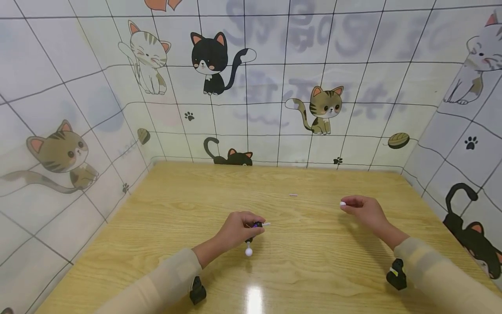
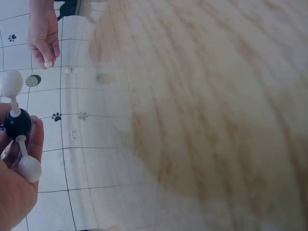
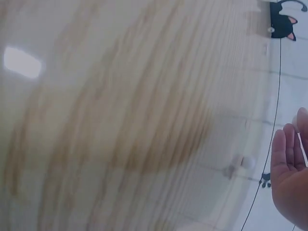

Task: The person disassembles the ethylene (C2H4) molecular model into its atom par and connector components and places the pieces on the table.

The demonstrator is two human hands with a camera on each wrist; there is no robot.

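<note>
Fingers (image 1: 254,217) of the left hand (image 1: 237,230) grip a ball-and-stick model (image 1: 257,224), lower centre in the head view; the right hand (image 1: 369,213) pinches a white ball (image 1: 343,204), right of centre; bracing the model while squaring the ball to its exposed stick (image 1: 267,224) should help.

I'm looking forward and down from the head; both wrist views skim the table (image 1: 321,244) close, sideways. Left shares the right hand (image 2: 44,37) with head, upper left; right, a printed cat (image 3: 282,24), upper right.
</note>
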